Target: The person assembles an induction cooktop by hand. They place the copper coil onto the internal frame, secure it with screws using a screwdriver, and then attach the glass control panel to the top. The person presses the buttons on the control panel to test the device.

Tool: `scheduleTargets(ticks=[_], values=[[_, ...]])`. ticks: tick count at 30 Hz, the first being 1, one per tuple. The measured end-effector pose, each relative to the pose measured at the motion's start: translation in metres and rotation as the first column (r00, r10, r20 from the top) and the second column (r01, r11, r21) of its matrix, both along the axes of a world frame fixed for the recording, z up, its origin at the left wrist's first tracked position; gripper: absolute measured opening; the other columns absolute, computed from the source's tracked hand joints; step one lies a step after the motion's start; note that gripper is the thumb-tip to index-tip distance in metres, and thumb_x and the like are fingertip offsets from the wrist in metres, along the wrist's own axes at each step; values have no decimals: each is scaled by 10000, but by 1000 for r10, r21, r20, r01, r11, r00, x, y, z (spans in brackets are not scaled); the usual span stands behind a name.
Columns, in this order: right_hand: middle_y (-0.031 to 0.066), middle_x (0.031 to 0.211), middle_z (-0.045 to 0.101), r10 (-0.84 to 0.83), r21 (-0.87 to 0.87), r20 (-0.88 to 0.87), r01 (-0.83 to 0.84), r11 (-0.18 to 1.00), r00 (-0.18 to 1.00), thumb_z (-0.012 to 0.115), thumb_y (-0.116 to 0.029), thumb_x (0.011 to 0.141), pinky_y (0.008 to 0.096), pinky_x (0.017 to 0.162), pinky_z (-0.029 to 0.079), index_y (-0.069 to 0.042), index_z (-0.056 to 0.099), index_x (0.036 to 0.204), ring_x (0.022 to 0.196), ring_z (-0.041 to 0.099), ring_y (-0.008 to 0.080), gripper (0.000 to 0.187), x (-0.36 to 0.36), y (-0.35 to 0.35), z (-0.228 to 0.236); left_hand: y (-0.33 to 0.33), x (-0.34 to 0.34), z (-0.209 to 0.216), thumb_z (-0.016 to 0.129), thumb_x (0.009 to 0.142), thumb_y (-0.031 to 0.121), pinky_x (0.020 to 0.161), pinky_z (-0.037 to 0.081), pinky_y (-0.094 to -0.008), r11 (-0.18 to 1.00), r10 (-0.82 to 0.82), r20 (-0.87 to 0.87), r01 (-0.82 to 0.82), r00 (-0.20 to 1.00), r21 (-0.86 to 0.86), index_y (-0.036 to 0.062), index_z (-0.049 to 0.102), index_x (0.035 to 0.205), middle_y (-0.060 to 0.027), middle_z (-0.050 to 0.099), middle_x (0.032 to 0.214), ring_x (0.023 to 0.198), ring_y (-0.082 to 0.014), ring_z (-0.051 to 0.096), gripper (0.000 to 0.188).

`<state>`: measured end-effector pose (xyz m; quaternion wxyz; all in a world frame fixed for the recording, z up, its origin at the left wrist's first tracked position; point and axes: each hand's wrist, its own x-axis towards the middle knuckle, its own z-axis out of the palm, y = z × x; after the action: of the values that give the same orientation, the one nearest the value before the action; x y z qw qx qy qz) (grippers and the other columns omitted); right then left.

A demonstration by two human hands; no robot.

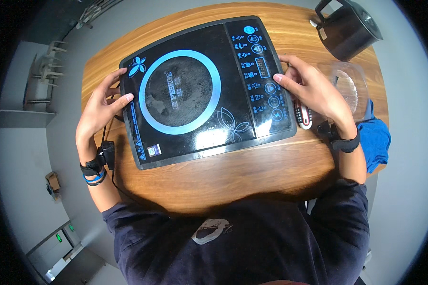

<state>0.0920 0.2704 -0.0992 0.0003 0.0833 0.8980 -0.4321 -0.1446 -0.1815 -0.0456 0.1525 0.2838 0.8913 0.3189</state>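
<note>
A black induction cooktop (180, 90) with a blue ring and a button panel on its right side lies between my hands, slightly turned. My left hand (101, 102) is closed on its left edge, thumb on the top surface and fingers at the rim. On the opposite edge, beside the buttons, my right hand (311, 84) grips with the thumb on top; its other fingers are partly hidden by the rim. Whether the cooktop rests flat or is slightly raised, I cannot tell. Near my right wrist, a small white, black and red object (304, 116) is partly covered.
The cooktop is over a wooden table (214, 185) with a curved edge. A dark kettle (347, 31) stands at the far right. Nearer are a clear plastic container (356, 83) and a blue cloth (374, 142) at the table's right edge. A black cable runs by my left wrist.
</note>
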Motion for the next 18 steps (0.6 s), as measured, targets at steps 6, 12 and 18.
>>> scheduleTargets(ticks=[6,12,18], values=[[38,795,708,2,-54,39,1,999,999,734,-257,1169,293,597,530,-11,536,1698,651,652,92,616,-2,-1,4,8,5,-5,909,1020,169,1049,639,-426,1000,28,-50,-28,998,-13,73,567,1720,-153,750,1492,1160,-204,769,785],[95,798,746,22,33,9,-22,999,1000,735,-277,1164,316,617,539,-36,549,1715,626,677,121,629,0,-2,6,9,10,-1,900,1024,147,1049,635,-422,996,71,-90,-75,993,-40,64,585,1711,-149,810,1406,1119,-175,780,760],[111,787,738,14,26,1,-14,1000,1000,722,-303,1171,333,622,537,-45,555,1719,614,680,137,628,2,-5,9,8,4,-1,896,1034,170,1034,634,-411,990,78,-138,-93,987,-110,79,609,1697,-147,857,1259,1043,-148,790,728]])
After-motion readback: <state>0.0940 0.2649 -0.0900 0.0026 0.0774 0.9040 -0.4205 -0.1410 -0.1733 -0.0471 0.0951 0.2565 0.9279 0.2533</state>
